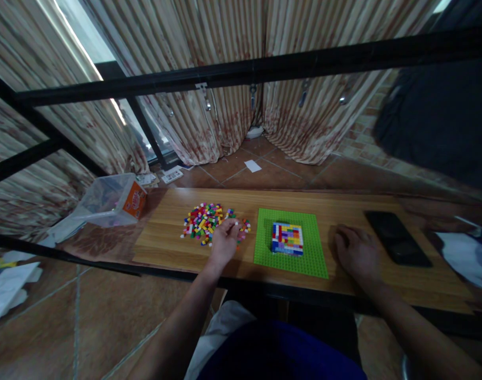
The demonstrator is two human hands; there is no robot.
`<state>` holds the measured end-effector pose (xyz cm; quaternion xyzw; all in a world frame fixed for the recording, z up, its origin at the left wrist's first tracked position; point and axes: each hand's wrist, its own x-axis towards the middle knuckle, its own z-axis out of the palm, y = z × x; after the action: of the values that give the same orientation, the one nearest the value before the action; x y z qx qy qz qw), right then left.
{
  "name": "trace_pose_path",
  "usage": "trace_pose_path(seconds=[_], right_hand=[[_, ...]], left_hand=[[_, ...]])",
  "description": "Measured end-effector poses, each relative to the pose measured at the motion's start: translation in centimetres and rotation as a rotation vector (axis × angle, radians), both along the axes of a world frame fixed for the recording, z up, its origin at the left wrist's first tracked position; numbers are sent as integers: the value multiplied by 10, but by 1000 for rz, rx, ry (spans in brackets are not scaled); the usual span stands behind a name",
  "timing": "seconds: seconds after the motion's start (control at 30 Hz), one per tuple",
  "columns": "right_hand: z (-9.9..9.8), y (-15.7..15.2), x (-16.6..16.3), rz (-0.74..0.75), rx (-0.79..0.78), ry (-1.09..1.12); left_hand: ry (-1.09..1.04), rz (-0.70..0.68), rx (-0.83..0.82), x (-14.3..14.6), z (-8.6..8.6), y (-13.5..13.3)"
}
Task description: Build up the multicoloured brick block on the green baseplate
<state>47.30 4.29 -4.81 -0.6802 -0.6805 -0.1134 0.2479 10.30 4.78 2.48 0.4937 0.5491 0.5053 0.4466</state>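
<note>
My left hand (224, 240) is over the right part of a pile of small coloured bricks (203, 219), its fingertips pinched on what looks like a small white brick (237, 222). Right of the pile lies a green baseplate (312, 258). On it sits a roughly square block of bricks (287, 239) in blue, red, yellow, white and purple, with an uneven top. My right hand (358, 256) rests on the table to the right of the baseplate. Its fingers are loosely curled and nothing shows in them.
The wooden table (170, 253) has a dark front edge. A black phone-like slab (397, 237) lies right of my right hand. Beyond the table's left end stands a clear plastic tub (106, 200) with an orange label. A black metal bar (241, 71) crosses before the curtains.
</note>
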Motion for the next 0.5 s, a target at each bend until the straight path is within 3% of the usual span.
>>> trace_pose_path(seconds=[0.33,0.5], right_hand=[[0,0,0,17,8,31],[3,-1,-2,5,-6,25]], left_hand=[[161,62,-8,-2,1,-1],[575,0,53,-7,2,5]])
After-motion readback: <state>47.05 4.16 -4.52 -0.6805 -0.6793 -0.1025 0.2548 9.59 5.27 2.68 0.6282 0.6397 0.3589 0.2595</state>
